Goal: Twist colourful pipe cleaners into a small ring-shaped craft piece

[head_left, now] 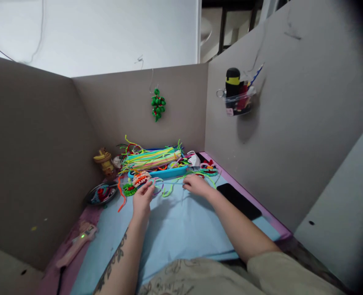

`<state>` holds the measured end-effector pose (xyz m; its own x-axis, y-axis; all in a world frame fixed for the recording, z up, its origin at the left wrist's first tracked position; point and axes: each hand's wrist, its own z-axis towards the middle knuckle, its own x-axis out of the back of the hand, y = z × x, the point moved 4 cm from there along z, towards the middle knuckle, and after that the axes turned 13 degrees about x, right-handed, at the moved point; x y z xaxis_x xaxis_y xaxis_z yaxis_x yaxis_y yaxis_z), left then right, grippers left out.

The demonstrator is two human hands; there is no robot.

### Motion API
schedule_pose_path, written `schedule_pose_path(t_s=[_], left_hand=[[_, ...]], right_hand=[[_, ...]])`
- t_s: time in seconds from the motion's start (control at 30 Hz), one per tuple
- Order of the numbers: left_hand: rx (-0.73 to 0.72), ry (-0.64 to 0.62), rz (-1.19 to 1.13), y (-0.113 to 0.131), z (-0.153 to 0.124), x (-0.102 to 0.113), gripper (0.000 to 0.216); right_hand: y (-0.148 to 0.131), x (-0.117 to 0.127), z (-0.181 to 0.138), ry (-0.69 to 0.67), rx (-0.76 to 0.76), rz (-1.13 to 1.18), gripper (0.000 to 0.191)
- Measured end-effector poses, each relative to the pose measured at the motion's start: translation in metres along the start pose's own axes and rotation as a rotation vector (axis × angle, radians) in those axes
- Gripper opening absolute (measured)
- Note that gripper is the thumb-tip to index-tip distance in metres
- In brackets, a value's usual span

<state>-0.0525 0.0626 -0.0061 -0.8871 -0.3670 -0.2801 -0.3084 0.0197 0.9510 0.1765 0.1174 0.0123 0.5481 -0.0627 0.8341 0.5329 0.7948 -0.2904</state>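
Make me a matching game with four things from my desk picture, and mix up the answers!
1. Light blue pipe cleaner
2. Green ornament
3. Pink glue gun
4. Blue tray

A. Hanging against the back panel
B. Beneath a bundle of pipe cleaners
C. Between the left hand and right hand
D. Showing a lit light

Pairs: 1-C, 2-A, 3-D, 4-B

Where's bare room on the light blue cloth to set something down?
Widest: the light blue cloth, bordered by the left forearm, right forearm and beige shirt. Smaller: the strip between left forearm and pink glue gun. Crowded: beyond the left hand and right hand, where neon fuzzy stems heap over a blue plastic tray.
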Motion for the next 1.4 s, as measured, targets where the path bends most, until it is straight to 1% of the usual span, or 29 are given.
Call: schedule_pose_path(t_s=[0.07, 0.13, 0.23, 0.33, 0.43, 0.5, 0.6, 0.7, 0.8, 0.87, 0.97, 1.0, 1.07, 1.1, 1.13, 1.2, 1.3, 1.4], left_hand=[[-0.008, 0.027, -0.037, 0.003, 0.001, 0.002, 0.061], [-0.020, 0.068, -0.057, 0.006, 0.002, 0.004, 0.059], [-0.027, 0.087, -0.051, 0.006, 0.002, 0.005, 0.055], [-0.023, 0.047, 0.002, 0.002, 0.001, 0.002, 0.054], [-0.011, -0.006, 0.079, -0.003, -0.002, -0.003, 0.055], [-0.007, -0.033, 0.116, -0.005, -0.004, -0.006, 0.056], [0.002, -0.058, 0.145, -0.006, -0.007, -0.011, 0.057], [0.020, -0.077, 0.142, -0.007, -0.009, -0.014, 0.055], [0.016, -0.106, 0.123, -0.005, -0.011, -0.016, 0.050], [0.003, -0.137, 0.126, -0.004, -0.013, -0.018, 0.045], [-0.016, -0.195, 0.145, -0.002, -0.019, -0.022, 0.039], [-0.022, -0.207, 0.150, -0.002, -0.021, -0.023, 0.037], [-0.033, -0.218, 0.155, -0.003, -0.025, -0.026, 0.035], [-0.037, -0.218, 0.155, -0.004, -0.027, -0.027, 0.034], [-0.040, -0.218, 0.150, -0.004, -0.027, -0.027, 0.034], [-0.040, -0.226, 0.120, -0.006, -0.027, -0.028, 0.032], [-0.023, -0.232, 0.076, -0.008, -0.025, -0.027, 0.033], [-0.015, -0.202, 0.064, -0.008, -0.023, -0.026, 0.036]], right_hand=[[0.006, 0.006, -0.003, 0.034, -0.040, -0.073, 0.011], [0.011, 0.014, -0.006, 0.079, -0.067, -0.089, 0.011], [0.016, 0.024, -0.008, 0.206, -0.094, 0.022, 0.012], [0.013, 0.025, -0.007, 0.396, -0.152, 0.327, 0.017], [0.004, 0.015, -0.002, 0.528, -0.217, 0.778, 0.024], [-0.002, 0.007, 0.000, 0.620, -0.291, 1.034, 0.026], [-0.011, -0.003, 0.003, 0.662, -0.356, 1.303, 0.029], [-0.013, -0.010, 0.003, 0.665, -0.387, 1.469, 0.028], [-0.010, -0.019, 0.003, 0.596, -0.430, 1.601, 0.024], [-0.008, -0.027, 0.003, 0.501, -0.502, 1.675, 0.021], [-0.011, -0.038, 0.001, 0.345, -0.631, 1.720, 0.017], [-0.014, -0.041, 0.001, 0.303, -0.650, 1.719, 0.017], [-0.024, -0.044, 0.002, 0.263, -0.624, 1.701, 0.019], [-0.030, -0.044, 0.003, 0.229, -0.574, 1.671, 0.020], [-0.035, -0.043, 0.003, 0.250, -0.516, 1.624, 0.023], [-0.040, -0.040, 0.004, 0.335, -0.460, 1.510, 0.028], [-0.041, -0.034, 0.003, 0.459, -0.425, 1.298, 0.030], [-0.040, -0.029, 0.002, 0.547, -0.395, 1.189, 0.032]])
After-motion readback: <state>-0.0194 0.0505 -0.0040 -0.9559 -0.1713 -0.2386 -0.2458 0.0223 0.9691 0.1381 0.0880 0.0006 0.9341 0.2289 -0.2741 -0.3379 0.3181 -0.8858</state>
